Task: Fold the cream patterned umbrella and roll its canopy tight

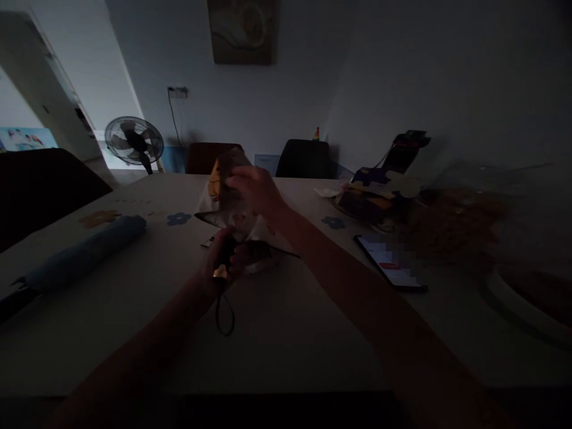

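A folding umbrella with a pale printed canopy (243, 221) is partly bunched and loose over the middle of the table. My left hand (223, 256) is wrapped round its dark handle, and a thin wrist strap (224, 316) hangs below in a loop. Higher up, my right hand (257, 187) reaches across with bent fingers against the canopy, pinching its fabric near an orange-yellow printed figure. Dim light hides the umbrella's ribs and shaft. On the left lies a second umbrella (89, 250), blue-grey and rolled up.
A phone (391, 262) lies on the white table (286, 351) right of my forearm. Beyond it are a cluttered pile (370, 190), a clear bag with brownish contents (460, 226) and a round dish (509, 298). Chairs (304, 158) line the far edge; a fan (134, 141) stands behind.
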`<state>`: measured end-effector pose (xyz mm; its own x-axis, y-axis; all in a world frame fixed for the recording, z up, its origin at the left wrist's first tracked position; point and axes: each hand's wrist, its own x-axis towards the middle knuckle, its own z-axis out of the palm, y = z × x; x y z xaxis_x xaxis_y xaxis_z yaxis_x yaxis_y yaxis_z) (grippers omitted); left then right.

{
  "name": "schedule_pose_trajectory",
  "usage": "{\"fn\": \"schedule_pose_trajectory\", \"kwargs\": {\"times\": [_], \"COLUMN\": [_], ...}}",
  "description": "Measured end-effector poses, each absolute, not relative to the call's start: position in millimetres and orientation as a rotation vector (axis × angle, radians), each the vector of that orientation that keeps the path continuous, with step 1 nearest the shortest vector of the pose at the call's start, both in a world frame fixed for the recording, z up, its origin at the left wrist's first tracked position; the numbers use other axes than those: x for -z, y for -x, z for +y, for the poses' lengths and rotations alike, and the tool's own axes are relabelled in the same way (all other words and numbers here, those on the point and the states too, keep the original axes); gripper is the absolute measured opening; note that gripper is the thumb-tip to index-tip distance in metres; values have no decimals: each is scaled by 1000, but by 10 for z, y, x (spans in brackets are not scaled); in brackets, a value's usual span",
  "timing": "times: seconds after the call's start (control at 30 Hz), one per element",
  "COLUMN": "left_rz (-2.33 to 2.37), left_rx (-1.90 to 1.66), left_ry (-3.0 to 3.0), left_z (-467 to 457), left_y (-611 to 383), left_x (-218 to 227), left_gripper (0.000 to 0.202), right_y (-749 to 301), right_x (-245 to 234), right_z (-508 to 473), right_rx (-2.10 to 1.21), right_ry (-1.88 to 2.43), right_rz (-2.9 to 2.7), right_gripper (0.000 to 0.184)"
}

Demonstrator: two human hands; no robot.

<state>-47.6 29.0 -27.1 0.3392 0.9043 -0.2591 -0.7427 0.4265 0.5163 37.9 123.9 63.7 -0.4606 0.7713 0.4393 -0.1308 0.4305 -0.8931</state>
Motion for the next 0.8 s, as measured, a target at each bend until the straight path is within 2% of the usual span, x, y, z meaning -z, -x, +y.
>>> {"fn": "schedule_pose_trajectory", "kwargs": {"times": [0.03, 0.2, 0.4, 0.47, 0.6, 0.8], "left_rz": [513, 374, 400, 420, 404, 531], "left_rx": [-1123, -1385, -1350, -1325, -1301, -1120], "left_ry": [-300, -141, -168, -212, -284, -428], "left_z": [286, 233, 235, 237, 233, 288], "left_y": [517, 636, 608, 596, 590, 603], "left_x": [247, 105, 123, 131, 142, 242], "left_gripper": [42, 42, 44, 46, 47, 54], "right_y": [-432, -753, -1082, -1146, -1176, -1090], "right_x": [-663, -603, -185, -60, 115, 68], "right_z": [1207, 1217, 1546, 1600, 1603, 1779], "right_rx": [-1219, -1201, -941, -1011, -1350, -787], "right_ry": [531, 523, 989, 1116, 1173, 1039], "right_rz": [-1704, -1641, -1527, -1501, -1411, -1592], "right_gripper": [5, 14, 20, 26, 34, 36]}}
